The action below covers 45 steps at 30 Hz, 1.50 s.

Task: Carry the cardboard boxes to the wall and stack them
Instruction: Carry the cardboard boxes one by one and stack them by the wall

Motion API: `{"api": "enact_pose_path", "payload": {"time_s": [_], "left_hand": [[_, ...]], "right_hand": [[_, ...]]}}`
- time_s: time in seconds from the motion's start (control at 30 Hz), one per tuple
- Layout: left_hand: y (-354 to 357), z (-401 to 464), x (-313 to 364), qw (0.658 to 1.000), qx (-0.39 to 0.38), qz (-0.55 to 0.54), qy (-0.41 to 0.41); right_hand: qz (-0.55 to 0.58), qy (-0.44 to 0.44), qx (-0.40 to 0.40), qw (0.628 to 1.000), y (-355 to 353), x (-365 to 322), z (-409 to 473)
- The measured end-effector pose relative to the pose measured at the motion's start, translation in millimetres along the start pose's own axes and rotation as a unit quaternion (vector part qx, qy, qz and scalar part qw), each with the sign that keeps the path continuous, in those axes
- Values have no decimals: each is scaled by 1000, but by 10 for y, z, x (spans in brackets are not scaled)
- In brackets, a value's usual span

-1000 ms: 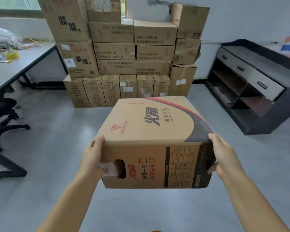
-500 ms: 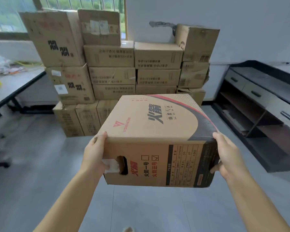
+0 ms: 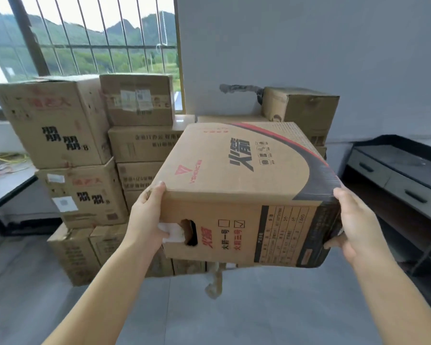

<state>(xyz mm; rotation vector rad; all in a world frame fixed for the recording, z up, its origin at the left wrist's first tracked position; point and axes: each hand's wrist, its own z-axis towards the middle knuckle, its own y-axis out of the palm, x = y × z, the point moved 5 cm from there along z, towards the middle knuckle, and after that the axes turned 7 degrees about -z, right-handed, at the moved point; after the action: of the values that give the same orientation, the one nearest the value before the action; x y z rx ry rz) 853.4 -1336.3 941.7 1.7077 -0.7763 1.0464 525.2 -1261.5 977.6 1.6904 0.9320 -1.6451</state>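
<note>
Bare forearms — hands point(image 3: 144, 220) ungloved

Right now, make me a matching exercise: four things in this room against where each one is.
Things:
1. carried box
2. left hand
3. barred window
4. drawer cabinet

Places:
A. against the right wall
B. behind the box stack's left part
C. between both hands
D. at the box's cut-out handle side

Pairs: 1-C, 2-D, 3-B, 4-A
</note>
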Motion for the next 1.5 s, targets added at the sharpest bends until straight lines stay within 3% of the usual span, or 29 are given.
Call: {"api": "enact_pose_path", "payload": {"time_s": [0.3, 0.77, 1.13, 1.3, 1.5], "left_hand": [[1191, 1744, 629, 993, -1, -45, 108], [2145, 4441, 959, 991, 8, -39, 129], [2553, 6253, 1265, 994, -11, 39, 105], [2516, 6704, 1219, 994, 7, 77, 81], [2551, 6932, 1199, 963, 6, 223, 149]], "right_hand": [[42, -70, -64, 995, 1045, -756, 2191], [41, -101, -76, 991, 2715, -1138, 4524], [36, -84, -59, 994, 4076, -1248, 5945], [9, -68, -102, 992, 4654, -1109, 6489], [-21, -83, -163, 983, 5018, -1115, 6906]]}}
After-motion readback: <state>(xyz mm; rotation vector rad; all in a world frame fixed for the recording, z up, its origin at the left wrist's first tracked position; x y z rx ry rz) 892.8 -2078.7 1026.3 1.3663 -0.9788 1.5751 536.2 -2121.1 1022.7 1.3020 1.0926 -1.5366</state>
